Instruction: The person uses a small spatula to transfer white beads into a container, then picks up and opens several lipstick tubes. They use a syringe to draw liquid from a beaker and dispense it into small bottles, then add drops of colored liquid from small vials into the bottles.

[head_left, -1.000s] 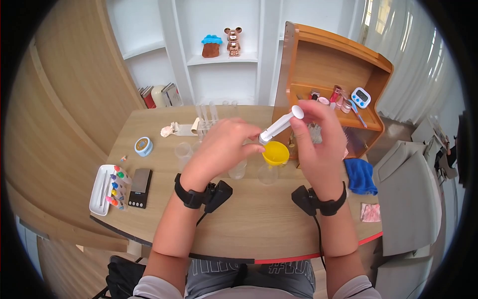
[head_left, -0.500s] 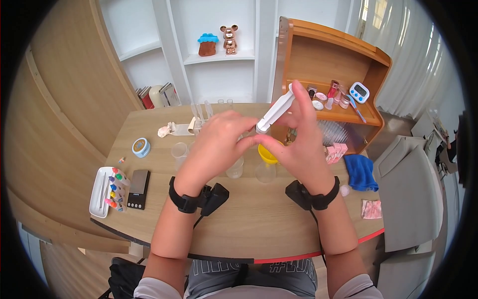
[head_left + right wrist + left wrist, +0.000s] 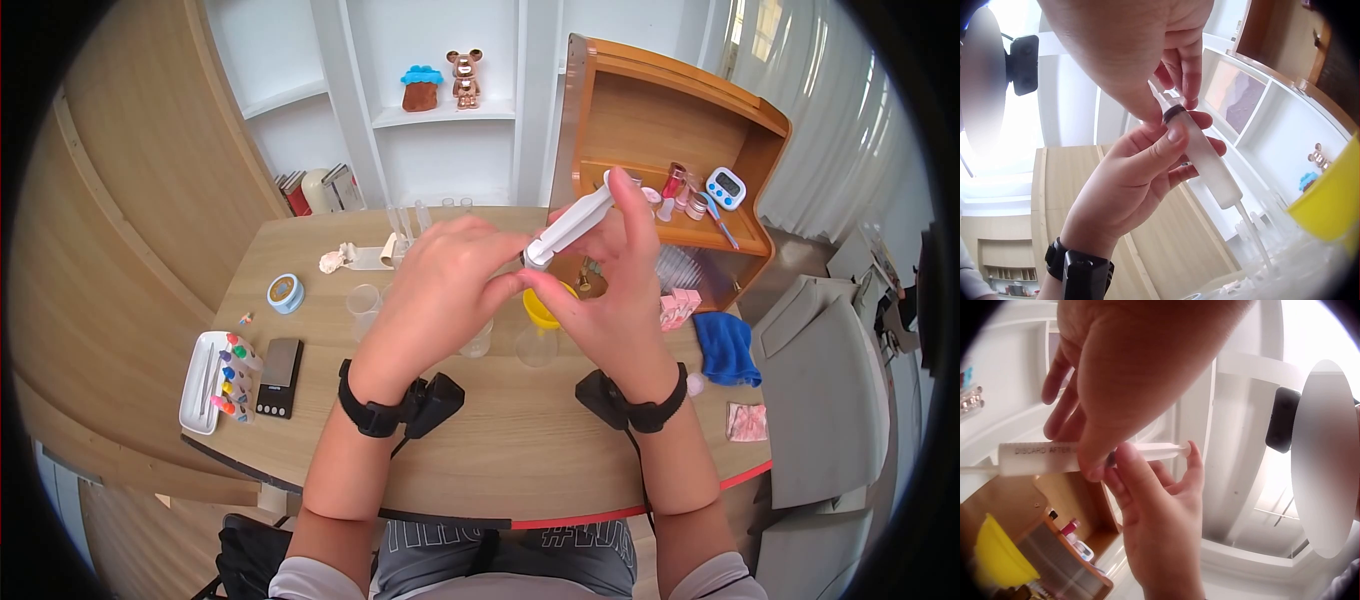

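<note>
Both hands hold a large clear syringe (image 3: 1213, 165) above the table, with a thin tip at its far end. My left hand (image 3: 440, 290) grips the barrel, which carries printed letters in the left wrist view. The white plunger (image 3: 572, 229) sticks out of the barrel, slanting up to the right. My right hand (image 3: 615, 290) holds the plunger end, a fingertip on its disc and the thumb at the barrel's collar, close to the left thumb. Below the hands a yellow funnel (image 3: 540, 310) sits on a clear vessel (image 3: 537, 350).
Clear cups (image 3: 364, 298) and tubes stand behind the left hand. To the left are a black scale (image 3: 280, 378), a white tray (image 3: 199, 405) with colourful-capped bottles beside it, and a round tin (image 3: 286, 293). A wooden cabinet (image 3: 680, 80), pink box (image 3: 680, 308) and blue cloth (image 3: 727, 350) are right.
My right hand has shifted from around the plunger's disc down and left, its thumb now at the collar and a finger on the disc. My left hand keeps its grip.
</note>
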`<state>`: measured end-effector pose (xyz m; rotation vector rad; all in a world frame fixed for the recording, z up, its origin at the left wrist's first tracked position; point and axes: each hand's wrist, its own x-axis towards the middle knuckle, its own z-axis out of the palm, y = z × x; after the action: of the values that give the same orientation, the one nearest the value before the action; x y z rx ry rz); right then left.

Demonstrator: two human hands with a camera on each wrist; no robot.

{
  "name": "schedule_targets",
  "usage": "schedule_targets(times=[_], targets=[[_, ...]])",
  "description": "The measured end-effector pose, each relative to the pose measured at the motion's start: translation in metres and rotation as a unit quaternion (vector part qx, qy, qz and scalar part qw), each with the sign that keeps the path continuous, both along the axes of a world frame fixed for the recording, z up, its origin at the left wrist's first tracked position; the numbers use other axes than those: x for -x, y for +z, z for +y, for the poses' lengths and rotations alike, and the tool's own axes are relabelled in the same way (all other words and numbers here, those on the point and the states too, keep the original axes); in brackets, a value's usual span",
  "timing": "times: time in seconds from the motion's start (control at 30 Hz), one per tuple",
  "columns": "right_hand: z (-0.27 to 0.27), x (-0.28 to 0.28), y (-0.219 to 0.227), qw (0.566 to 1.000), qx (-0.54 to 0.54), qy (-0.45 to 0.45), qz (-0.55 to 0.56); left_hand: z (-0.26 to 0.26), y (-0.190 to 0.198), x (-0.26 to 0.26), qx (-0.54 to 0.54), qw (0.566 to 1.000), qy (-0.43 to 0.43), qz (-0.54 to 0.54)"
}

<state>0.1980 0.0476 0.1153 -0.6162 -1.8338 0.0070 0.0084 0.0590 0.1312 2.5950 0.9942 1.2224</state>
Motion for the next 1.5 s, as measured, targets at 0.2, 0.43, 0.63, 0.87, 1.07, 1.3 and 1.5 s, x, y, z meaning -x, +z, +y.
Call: schedule_targets(times=[0.2,0.43,0.63,0.87,1.07,1.3,1.5], targets=[[-0.0028,0.0011,0.0014,1.000,-0.016,0.011,0.007,-0.0070,0.0062,0.0000,-0.020,1.000,-0.002,-0.006],[-0.0064,0.0001,0.0030,1.000,-0.027,-0.003,-0.005,-0.0078,0.0063,0.0002,-0.039,0.999,-0.007,-0.012],[-0.0079,0.0017,0.0032,1.000,-0.002,0.005,0.014,-0.0095,0.0083,0.0003,-0.026,1.000,-0.006,-0.007],[-0.0080,0.0022,0.0032,0.999,-0.029,-0.037,0.004,-0.0089,0.0084,0.0012,-0.029,1.000,-0.011,-0.007],[-0.0096,0.0023,0.0068,0.996,-0.048,-0.066,-0.029,-0.0086,0.0075,0.0022,-0.036,0.999,-0.005,-0.004],[-0.0072,0.0037,0.0041,0.996,-0.064,-0.047,-0.035,-0.0054,0.0055,0.0031,-0.040,0.999,-0.004,0.001],[-0.0050,0.0046,0.0031,0.996,-0.071,-0.046,-0.038,-0.0042,0.0048,0.0032,-0.034,0.999,0.000,0.002]])
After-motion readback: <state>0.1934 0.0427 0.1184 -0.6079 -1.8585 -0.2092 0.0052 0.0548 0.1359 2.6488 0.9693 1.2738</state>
